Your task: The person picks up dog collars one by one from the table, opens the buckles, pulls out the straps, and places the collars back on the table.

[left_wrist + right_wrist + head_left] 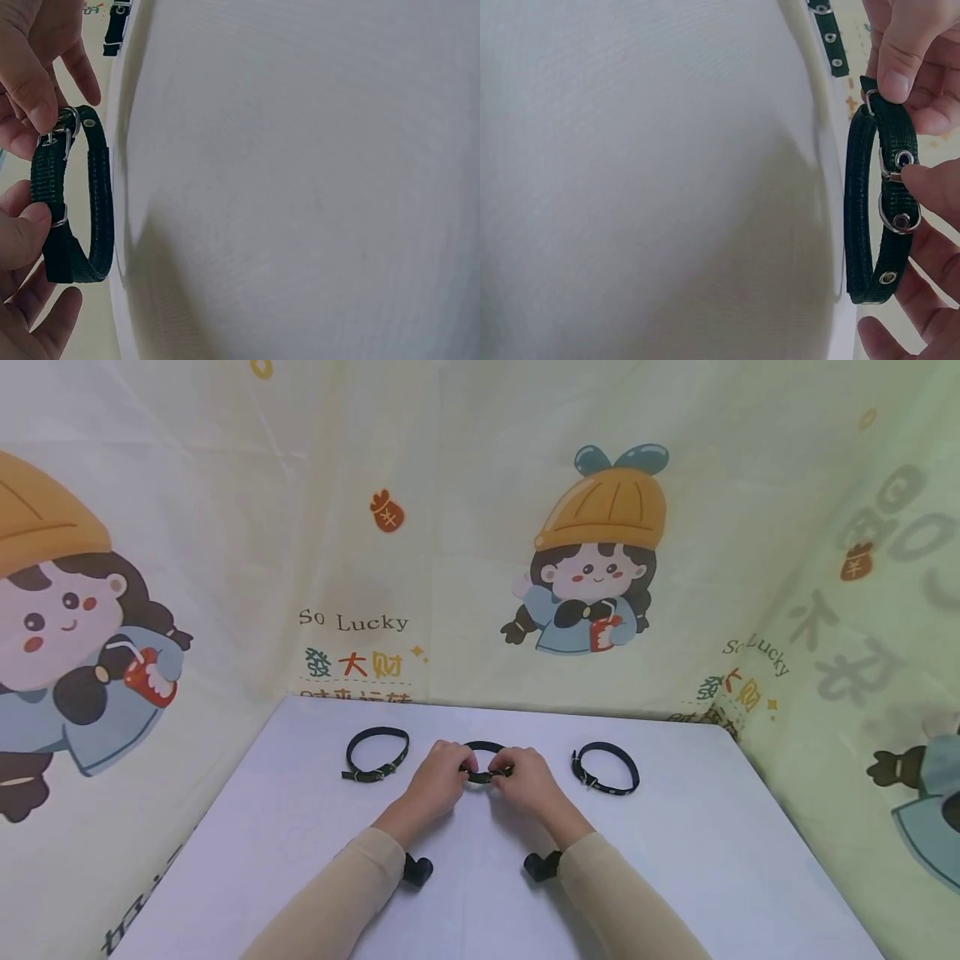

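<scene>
Black collar (477,777): pinching near tail (58,262) with left hand (438,777), at buckle (883,163) with right hand (527,781) | may misseat prong (895,178) by tugging unevenly | may drop loop by easing pinch

The head view looks from above and behind the left hand (437,777) and right hand (527,779), forward and down over the desk (480,902) to the printed cloth (465,527), far enough back to include both sleeves (330,897). The left wrist view is very near, turned sideways, cloth along its left edge; the right wrist view mirrors it, cloth along its right. All three share both hands and the middle collar (477,777); head and left wrist also share the right collar (613,791), head and right wrist the left collar (367,775)
</scene>
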`<state>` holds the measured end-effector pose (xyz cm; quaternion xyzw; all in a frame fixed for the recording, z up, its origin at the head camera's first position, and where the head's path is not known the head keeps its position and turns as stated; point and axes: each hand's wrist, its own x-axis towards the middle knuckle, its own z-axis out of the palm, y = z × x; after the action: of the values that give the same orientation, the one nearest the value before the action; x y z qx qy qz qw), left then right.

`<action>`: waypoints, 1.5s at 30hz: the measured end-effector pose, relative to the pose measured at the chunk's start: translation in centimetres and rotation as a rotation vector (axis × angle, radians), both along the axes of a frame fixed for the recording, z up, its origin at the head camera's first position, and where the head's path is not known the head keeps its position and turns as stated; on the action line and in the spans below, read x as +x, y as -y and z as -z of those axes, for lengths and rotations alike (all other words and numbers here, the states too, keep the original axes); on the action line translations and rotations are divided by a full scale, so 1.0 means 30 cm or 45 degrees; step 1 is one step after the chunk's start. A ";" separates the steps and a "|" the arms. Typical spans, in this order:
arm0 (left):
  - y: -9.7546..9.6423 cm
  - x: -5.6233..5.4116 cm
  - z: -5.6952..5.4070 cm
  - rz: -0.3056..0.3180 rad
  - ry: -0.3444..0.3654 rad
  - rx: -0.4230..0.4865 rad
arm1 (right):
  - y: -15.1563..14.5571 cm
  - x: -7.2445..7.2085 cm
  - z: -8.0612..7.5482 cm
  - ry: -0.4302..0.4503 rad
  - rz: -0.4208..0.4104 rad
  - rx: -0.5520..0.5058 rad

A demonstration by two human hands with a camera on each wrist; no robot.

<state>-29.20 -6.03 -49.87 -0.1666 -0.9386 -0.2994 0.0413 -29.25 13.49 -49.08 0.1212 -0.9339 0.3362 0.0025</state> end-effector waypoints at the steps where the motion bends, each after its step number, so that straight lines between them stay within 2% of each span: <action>1: 0.002 0.002 -0.001 0.008 -0.016 0.011 | -0.001 0.002 -0.002 0.000 -0.001 -0.004; 5: 0.006 0.009 -0.008 0.017 -0.056 0.060 | -0.005 0.012 -0.013 0.000 -0.001 -0.039; 18: 0.013 0.030 -0.028 -0.012 -0.091 0.200 | -0.011 0.040 -0.035 -0.019 0.013 -0.138; 25: 0.006 0.045 -0.050 -0.055 -0.068 0.254 | -0.011 0.064 -0.051 -0.051 0.031 -0.162; 31: 0.005 0.055 -0.073 -0.098 0.031 0.314 | -0.010 0.082 -0.058 -0.115 0.021 -0.208; 35: 0.005 0.064 -0.089 -0.115 0.078 0.375 | -0.007 0.097 -0.067 -0.113 0.030 -0.252; 45: 0.002 0.087 -0.130 -0.132 0.063 0.469 | -0.005 0.128 -0.091 -0.155 0.000 -0.332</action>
<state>-26.59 -6.08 -45.98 -0.1001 -0.8760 -0.4674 0.0634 -25.40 13.62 -46.37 0.1401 -0.8805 0.4467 0.0750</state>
